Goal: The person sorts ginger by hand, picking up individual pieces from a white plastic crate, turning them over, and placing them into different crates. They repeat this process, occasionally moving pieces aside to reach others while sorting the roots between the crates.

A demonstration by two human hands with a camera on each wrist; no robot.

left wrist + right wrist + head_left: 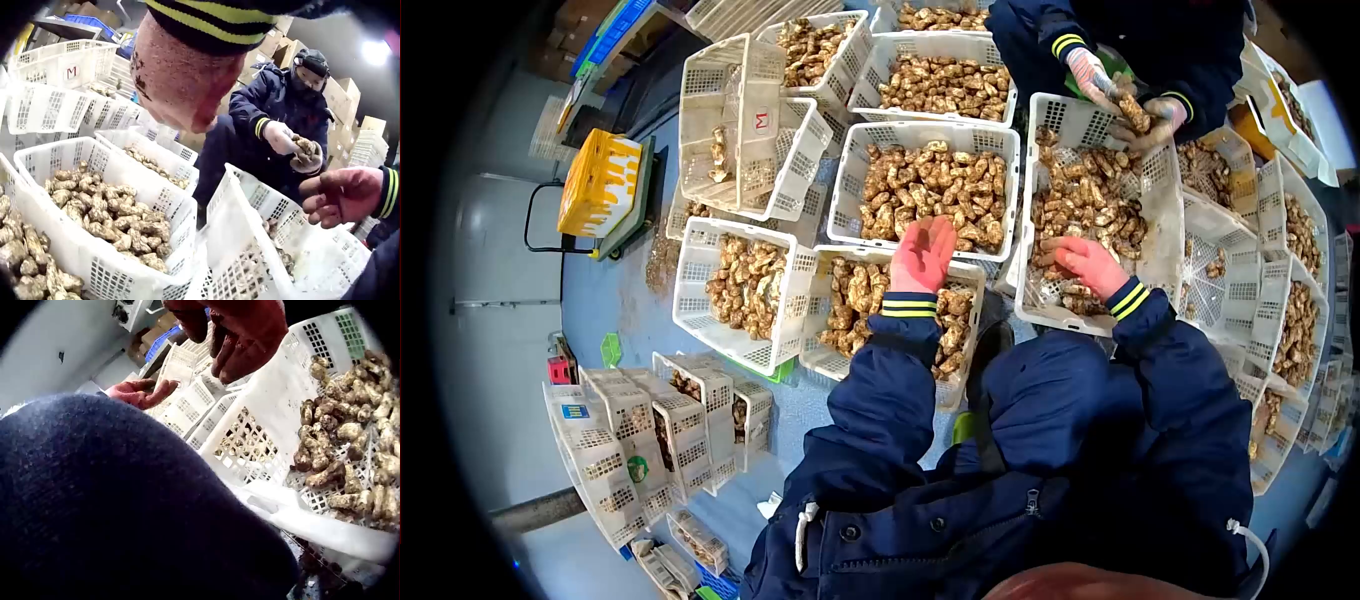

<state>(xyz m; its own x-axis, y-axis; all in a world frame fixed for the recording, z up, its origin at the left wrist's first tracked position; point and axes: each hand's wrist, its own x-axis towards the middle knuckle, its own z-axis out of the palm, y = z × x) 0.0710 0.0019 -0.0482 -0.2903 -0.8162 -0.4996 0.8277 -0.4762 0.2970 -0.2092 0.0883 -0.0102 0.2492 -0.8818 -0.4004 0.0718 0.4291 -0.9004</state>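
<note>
In the head view my left hand (pixel 924 258), palm up with relaxed fingers and nothing in it, is over the near edge of a white crate (pixel 850 180) of brown, knobbly mushroom-like pieces (pixel 935 190). My right hand (pixel 1088 264) is above the near part of another white crate (pixel 1034 200), fingers loosely bent. The right wrist view shows that right hand (pixel 250 337) holding nothing, with loose pieces (pixel 350 431) lying in the crate beside it. In the left wrist view, my left hand (pixel 184 75) hangs above the crates.
Across the right crate a person (pixel 281 119) in dark clothing and gloves holds a piece (pixel 1135 114). More filled crates (pixel 740 290) stand around, with stacked crates (pixel 625 430) at lower left. A cart carries a yellow-and-white box (pixel 600 184).
</note>
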